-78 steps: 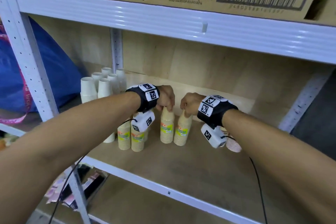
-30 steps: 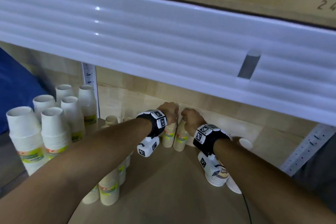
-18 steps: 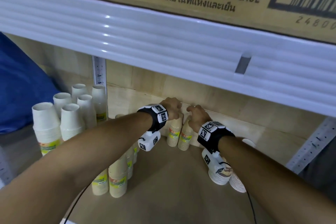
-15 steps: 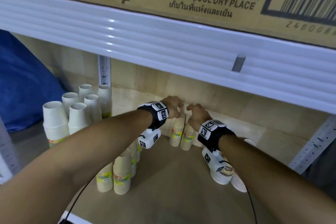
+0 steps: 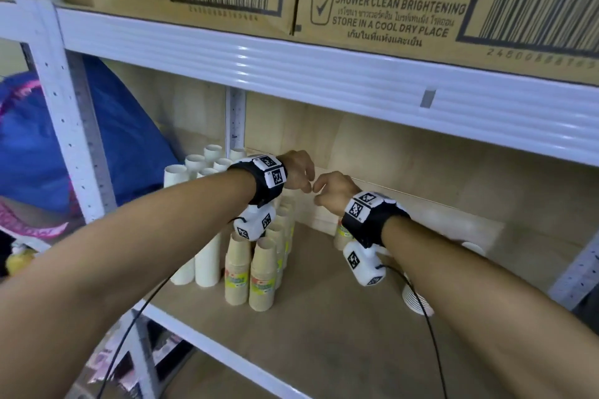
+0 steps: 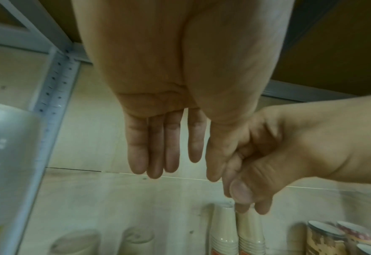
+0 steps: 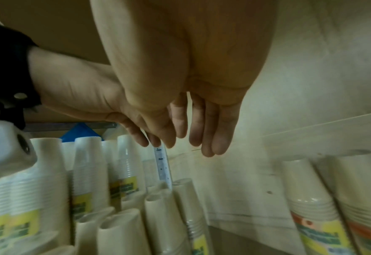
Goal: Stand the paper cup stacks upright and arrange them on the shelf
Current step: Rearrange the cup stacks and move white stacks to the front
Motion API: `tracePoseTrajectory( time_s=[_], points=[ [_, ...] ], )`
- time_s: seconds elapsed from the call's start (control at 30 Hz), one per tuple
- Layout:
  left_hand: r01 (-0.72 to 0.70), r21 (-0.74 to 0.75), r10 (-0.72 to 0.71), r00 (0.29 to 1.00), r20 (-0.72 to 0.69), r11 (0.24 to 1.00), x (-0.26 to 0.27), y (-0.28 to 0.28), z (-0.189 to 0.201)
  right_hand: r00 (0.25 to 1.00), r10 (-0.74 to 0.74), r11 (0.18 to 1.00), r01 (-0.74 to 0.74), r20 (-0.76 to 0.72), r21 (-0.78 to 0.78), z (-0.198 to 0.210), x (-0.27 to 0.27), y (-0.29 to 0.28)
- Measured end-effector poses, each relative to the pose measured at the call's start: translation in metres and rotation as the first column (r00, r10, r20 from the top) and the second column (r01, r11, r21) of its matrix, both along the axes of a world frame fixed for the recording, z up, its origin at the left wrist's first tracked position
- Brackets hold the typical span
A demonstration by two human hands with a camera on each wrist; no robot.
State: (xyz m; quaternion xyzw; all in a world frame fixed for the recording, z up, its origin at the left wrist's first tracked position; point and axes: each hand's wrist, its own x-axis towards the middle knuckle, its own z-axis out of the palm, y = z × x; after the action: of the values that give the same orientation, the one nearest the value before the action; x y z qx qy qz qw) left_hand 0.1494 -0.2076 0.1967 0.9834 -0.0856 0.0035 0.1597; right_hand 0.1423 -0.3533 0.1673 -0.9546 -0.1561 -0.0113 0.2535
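Both sets of fingers hang straight and slack, holding nothing: the left hand (image 6: 165,107) shows four loose fingers (image 6: 156,148) in its wrist view, and the right hand (image 7: 186,96) likewise shows relaxed fingers (image 7: 204,127), the two hands nearly touching above the back pair of brown cup stacks (image 6: 237,233), which stand upright against the rear wall of the shelf (image 5: 324,317). Taking that pair as the landmark: nearer the shelf's front edge and to their left stands a row of more brown stacks (image 5: 249,269), upright and packed close; further left again, the white stacks (image 5: 194,253) are also upright. To the right of the pair a stack of white-rimmed cups (image 5: 416,298) appears to lie on its side, mostly hidden under the right forearm. The likely trouble is in drawing the arms out: the left wrist camera (image 5: 256,223) hangs just over the front row, and its cable (image 5: 129,327) trails past it, so a low withdrawal could knock those narrow stacks over in a chain. Reaching for the lying cups, the right forearm could brush the back pair.
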Motion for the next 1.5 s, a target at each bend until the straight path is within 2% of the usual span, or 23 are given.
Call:
tracePoseTrajectory(
  time_s=[0.17, 0.27, 0.37, 0.5, 0.73, 0.93, 1.03, 1.2, 1.5],
  points=[
    [0.018, 0.155, 0.008, 0.987, -0.16, 0.988, -0.027, 0.028, 0.007, 0.986, 0.118, 0.993, -0.12, -0.117, -0.015, 0.004, -0.025, 0.032],
    [0.027, 0.178, 0.022, 0.963, -0.267, 0.984, -0.042, 0.044, 0.005, 0.962, 0.19, 0.975, -0.208, -0.195, -0.081, 0.003, -0.041, 0.049],
    [0.014, 0.193, 0.047, 0.95, -0.308, 0.981, -0.054, 0.058, 0.0, 0.946, 0.232, 0.956, -0.264, -0.224, -0.125, 0.002, -0.053, 0.061],
    [0.0, 0.204, 0.069, 0.942, -0.329, 0.979, -0.069, 0.07, -0.009, 0.933, 0.266, 0.919, -0.321, -0.241, -0.228, 0.003, -0.068, 0.073],
    [-0.008, 0.198, 0.078, 0.935, -0.345, 0.98, -0.088, 0.078, -0.032, 0.947, 0.242, 0.903, -0.3, -0.213, -0.308, -0.01, -0.078, 0.087],
    [-0.026, 0.207, 0.083, 0.958, -0.274, 0.978, -0.099, 0.073, -0.045, 0.936, 0.288, 0.887, -0.34, -0.201, -0.313, -0.02, -0.086, 0.092],
    [-0.011, 0.215, 0.068, 0.962, -0.263, 0.977, -0.101, 0.073, -0.051, 0.928, 0.306, 0.843, -0.368, -0.213, -0.391, -0.021, -0.09, 0.093],
    [-0.023, 0.217, 0.078, 0.965, -0.251, 0.976, -0.103, 0.075, -0.058, 0.928, 0.308, 0.867, -0.364, -0.209, -0.341, -0.028, -0.089, 0.089],
    [0.018, 0.16, 0.037, 0.941, -0.335, 0.987, -0.096, 0.063, -0.049, 0.933, 0.275, 0.873, -0.343, -0.232, -0.347, -0.022, -0.086, 0.075]
  ],
)
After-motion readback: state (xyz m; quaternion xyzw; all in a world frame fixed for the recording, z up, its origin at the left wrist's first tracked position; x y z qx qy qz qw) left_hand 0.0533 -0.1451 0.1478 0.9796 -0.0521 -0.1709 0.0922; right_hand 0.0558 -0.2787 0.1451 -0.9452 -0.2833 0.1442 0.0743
